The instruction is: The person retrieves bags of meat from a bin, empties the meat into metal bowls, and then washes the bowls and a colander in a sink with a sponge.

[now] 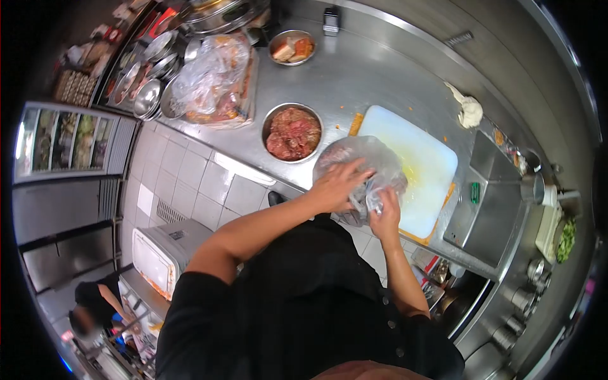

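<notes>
A cloudy, see-through plastic bag (380, 155) bulges at the counter's front edge, overlapping the near left part of a white cutting board (437, 152). What is inside the bag is hard to make out. My left hand (342, 183) lies over its left side, fingers bent onto the plastic and thumb lower down. Beside it, my right hand (385, 215) pinches the gathered plastic near the bag's front. Yellowish liquid wets the board next to the bag. Just left of the bag stands a round metal bowl (266, 136) of raw ground meat (294, 133).
Farther back is a small bowl of orange and pale pieces (292, 49). A large plastic-covered package (215, 82) and stacked metal bowls (149, 95) fill the left end. A white cloth (469, 113) lies near the sink (475, 221) at right. Another person (95, 304) works at lower left.
</notes>
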